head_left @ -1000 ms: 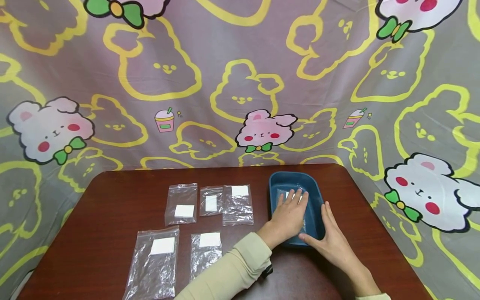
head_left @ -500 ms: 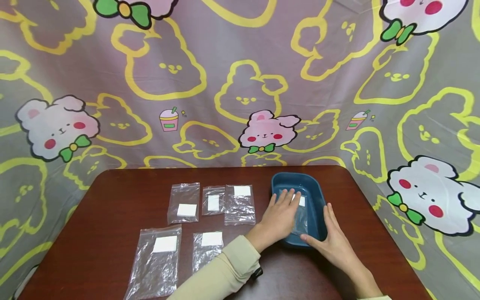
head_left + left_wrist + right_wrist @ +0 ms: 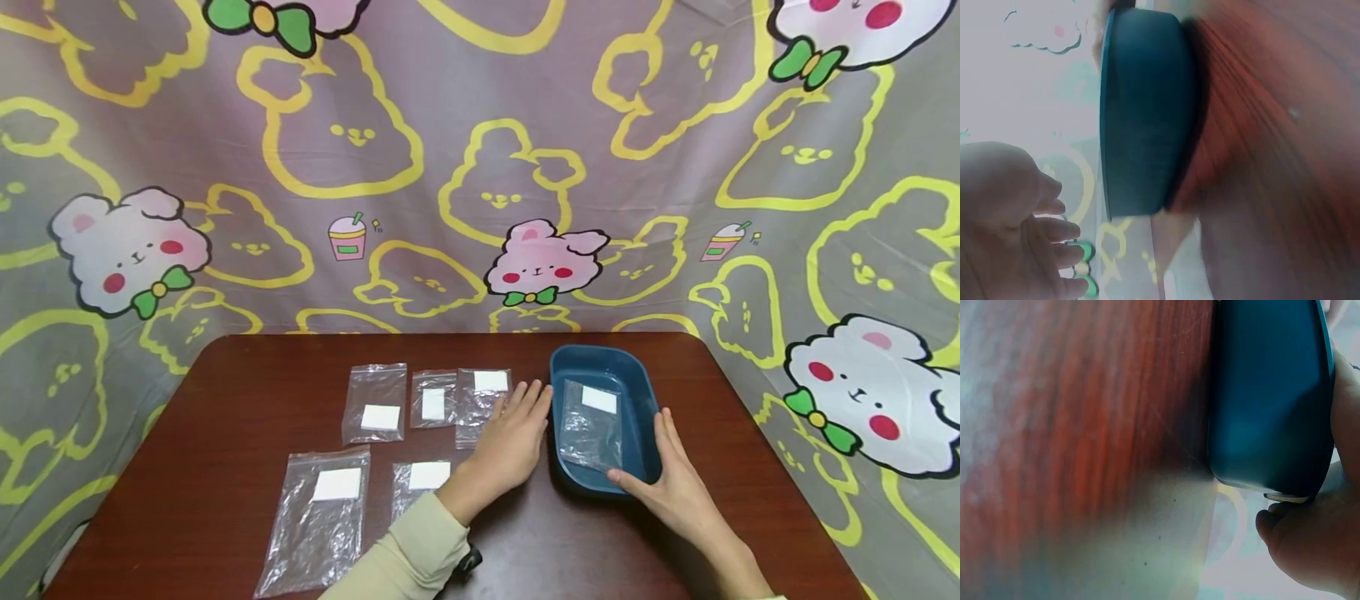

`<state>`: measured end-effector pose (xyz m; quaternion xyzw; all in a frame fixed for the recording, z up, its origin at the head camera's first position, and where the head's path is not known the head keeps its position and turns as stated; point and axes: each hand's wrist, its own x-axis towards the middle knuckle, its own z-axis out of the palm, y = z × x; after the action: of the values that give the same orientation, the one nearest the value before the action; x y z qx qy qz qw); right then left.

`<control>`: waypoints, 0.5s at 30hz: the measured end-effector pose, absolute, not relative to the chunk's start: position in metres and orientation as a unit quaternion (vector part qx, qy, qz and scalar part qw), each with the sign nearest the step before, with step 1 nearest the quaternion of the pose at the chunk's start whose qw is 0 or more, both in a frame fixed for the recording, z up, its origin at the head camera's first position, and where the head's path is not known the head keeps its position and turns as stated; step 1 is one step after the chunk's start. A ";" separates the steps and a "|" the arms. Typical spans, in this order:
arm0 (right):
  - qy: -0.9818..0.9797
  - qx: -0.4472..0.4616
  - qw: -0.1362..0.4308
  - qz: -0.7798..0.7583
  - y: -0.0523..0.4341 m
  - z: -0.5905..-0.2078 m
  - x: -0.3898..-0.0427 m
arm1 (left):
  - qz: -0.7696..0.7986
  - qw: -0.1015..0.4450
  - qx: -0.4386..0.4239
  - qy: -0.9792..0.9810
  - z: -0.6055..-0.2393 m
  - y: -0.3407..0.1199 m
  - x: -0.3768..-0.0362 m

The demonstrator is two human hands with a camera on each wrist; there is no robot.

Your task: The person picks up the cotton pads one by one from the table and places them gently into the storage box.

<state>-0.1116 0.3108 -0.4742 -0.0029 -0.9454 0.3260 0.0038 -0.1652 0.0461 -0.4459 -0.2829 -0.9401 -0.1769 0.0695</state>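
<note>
Nearest, the right forearm runs off the bottom edge of the head view, and the left hand [image 3: 512,437] covers part of a clear bag at the table's middle, so how much of that bag lies under the palm cannot be told. Both wrist views are blurred; they give little beyond the blue tray's [image 3: 648,392] outer wall [image 3: 1141,119] and red-brown wood.

The left hand lies flat with straight, spread fingers, holding nothing, just at 9 o'clock of the tray and apart from it. The right hand [image 3: 671,487] rests at the tray's 5 o'clock corner, fingers straight along its right wall and the thumb against the near rim. Inside the tray lies a clear bag with a white label [image 3: 592,423], touched by neither hand.

More labelled clear bags [image 3: 318,517] lie at 9 o'clock of the left hand on the dark wooden table [image 3: 225,400]. Behind, at 12 o'clock, hangs a grey cloth with cartoon rabbits [image 3: 480,150].
</note>
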 end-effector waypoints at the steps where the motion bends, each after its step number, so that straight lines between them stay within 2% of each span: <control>1: -0.945 -0.004 0.003 0.326 0.311 -0.475 -0.112 | -0.182 0.072 -0.277 -0.941 -0.447 0.039 -0.163; 15: -0.946 -0.003 0.002 0.323 0.310 -0.474 -0.111 | -0.236 0.092 -0.174 -0.952 -0.465 -0.064 -0.139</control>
<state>-0.1115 0.3097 -0.4743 -0.0030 -0.9463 0.3233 0.0019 -0.1390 -0.0637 -0.4649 -0.1737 -0.9518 -0.2357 0.0915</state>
